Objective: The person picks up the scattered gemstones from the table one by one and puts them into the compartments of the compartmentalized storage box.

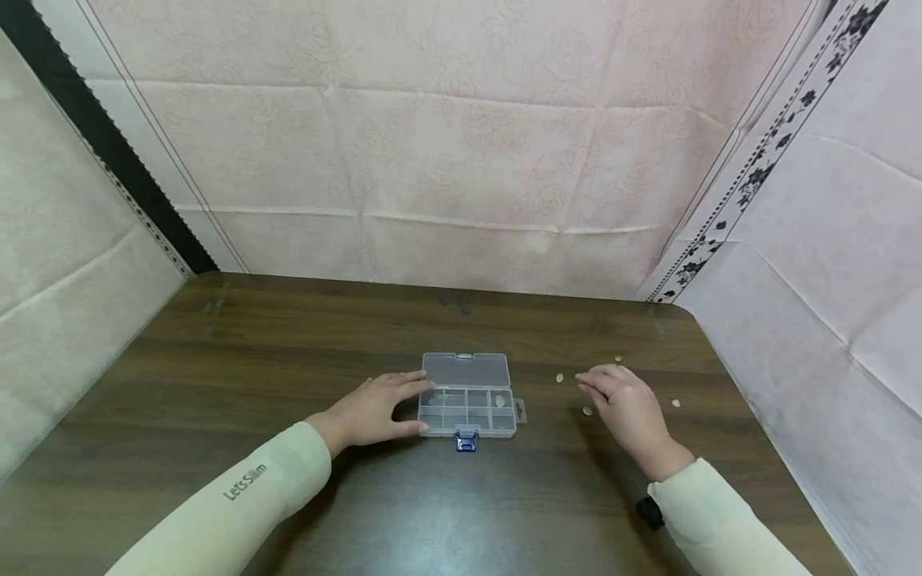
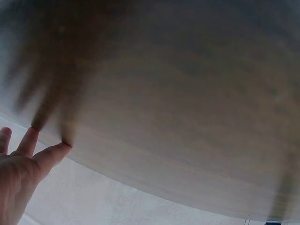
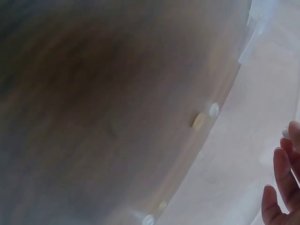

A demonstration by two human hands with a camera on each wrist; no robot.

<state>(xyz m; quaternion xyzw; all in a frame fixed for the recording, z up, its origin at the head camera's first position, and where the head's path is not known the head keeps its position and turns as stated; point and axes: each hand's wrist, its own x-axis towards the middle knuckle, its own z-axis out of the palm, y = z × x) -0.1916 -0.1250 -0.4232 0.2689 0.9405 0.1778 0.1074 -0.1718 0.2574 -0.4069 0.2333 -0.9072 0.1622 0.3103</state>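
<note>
A clear plastic compartment box lies with its lid open to the back and a blue latch at the front. One pale button lies in a back right compartment. My left hand rests at the box's left side, its fairly straight fingers and thumb touching the edge. To the right, my right hand pinches a small white button between thumb and forefinger, above the table. Around that hand lie loose buttons, one pale, another yellowish.
The brown wooden table is enclosed by pale cloth walls at the back and sides. Further buttons lie behind the right hand and to its right. A clear hanging tab juts from the box's right side.
</note>
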